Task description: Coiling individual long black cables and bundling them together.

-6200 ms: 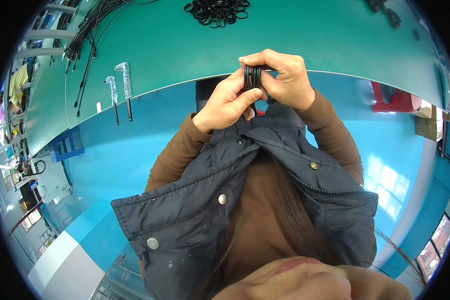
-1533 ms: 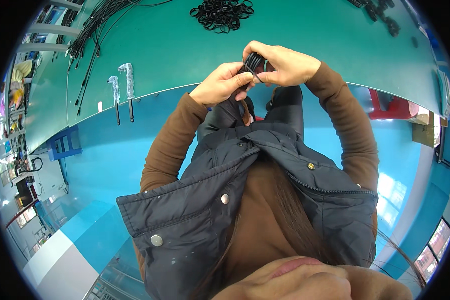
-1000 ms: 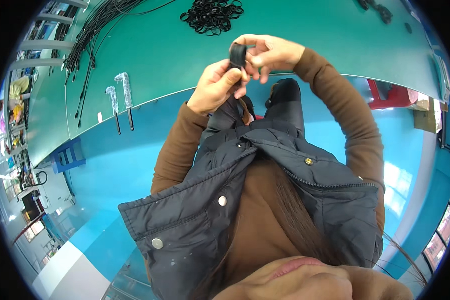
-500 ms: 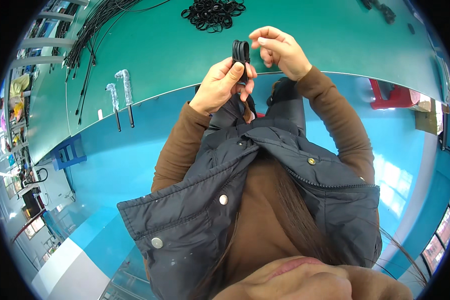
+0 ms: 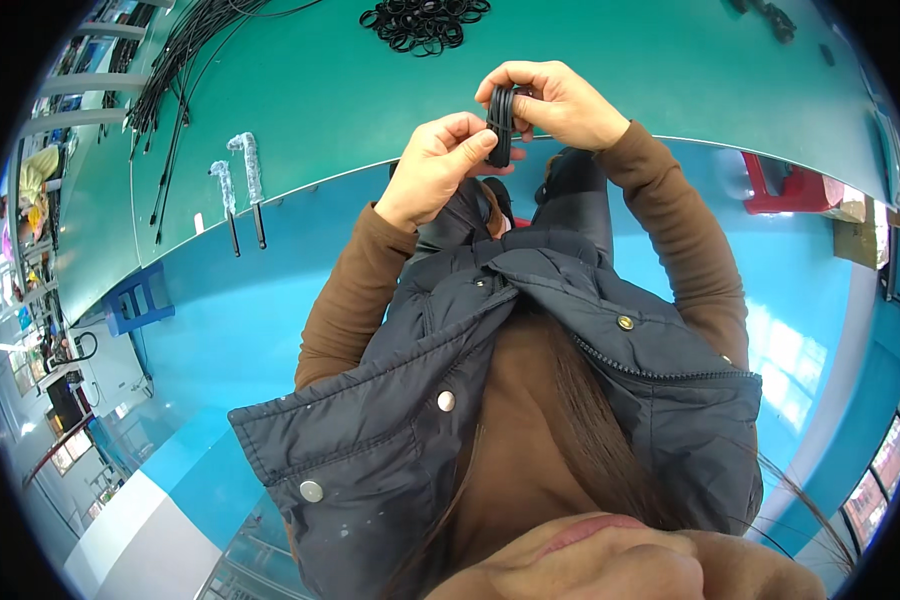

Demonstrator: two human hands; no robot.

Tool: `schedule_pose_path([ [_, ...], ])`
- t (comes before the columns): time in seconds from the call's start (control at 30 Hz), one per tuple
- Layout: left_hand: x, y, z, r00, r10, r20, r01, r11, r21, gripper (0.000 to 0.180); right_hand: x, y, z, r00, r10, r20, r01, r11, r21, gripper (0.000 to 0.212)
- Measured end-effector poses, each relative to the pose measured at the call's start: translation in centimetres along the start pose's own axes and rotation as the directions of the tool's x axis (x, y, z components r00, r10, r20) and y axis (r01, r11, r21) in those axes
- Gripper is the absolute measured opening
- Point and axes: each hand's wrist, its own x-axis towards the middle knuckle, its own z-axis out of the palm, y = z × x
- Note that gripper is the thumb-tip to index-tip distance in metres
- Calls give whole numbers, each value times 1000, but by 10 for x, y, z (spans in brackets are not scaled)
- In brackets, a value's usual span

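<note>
A coiled black cable [image 5: 501, 122], folded into a narrow upright bundle, is held between both hands above the near edge of the green table. My left hand [image 5: 430, 170] pinches its lower left side with thumb and fingers. My right hand [image 5: 567, 108] closes round the upper right side, its thumb against the loops and its index finger over the top. Part of the bundle is hidden behind the fingers. Beyond the hands lies a loose pile of small black rings [image 5: 425, 25].
A bunch of long black cables [image 5: 170, 85] spreads over the green table [image 5: 310, 110] at the left. Two tools with plastic-wrapped heads [image 5: 249, 165] and black handles jut over its near edge. A blue stool [image 5: 138, 302] stands lower left, a red stool [image 5: 780, 188] at right.
My right hand has come in from beside the cable and taken hold of its upper part. The bundle has shifted slightly right and now sits between both hands.
</note>
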Motion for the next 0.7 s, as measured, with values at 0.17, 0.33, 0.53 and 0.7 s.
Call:
schedule_pose_path([
  [0.17, 2, -4, 0, 999, -20, -27, 19, 1000, -24, 23, -1, 1, 1, 1000, 14, -4, -14, 999, -33, 25],
  [0.33, 5, -11, 8, 993, -43, -107, 38, 998, -49, 21, -4, 0, 4, 999, 36, -36, -39, 997, -69, 26],
  [0.53, 1, -18, 20, 962, 61, -267, -74, 996, -40, 16, -2, 2, 7, 982, 9, -189, -45, 981, -190, 32],
  [0.7, -5, -33, 23, 935, 149, -321, -119, 987, 112, 14, -4, 2, 10, 971, -40, -235, -27, 961, -277, 32],
])
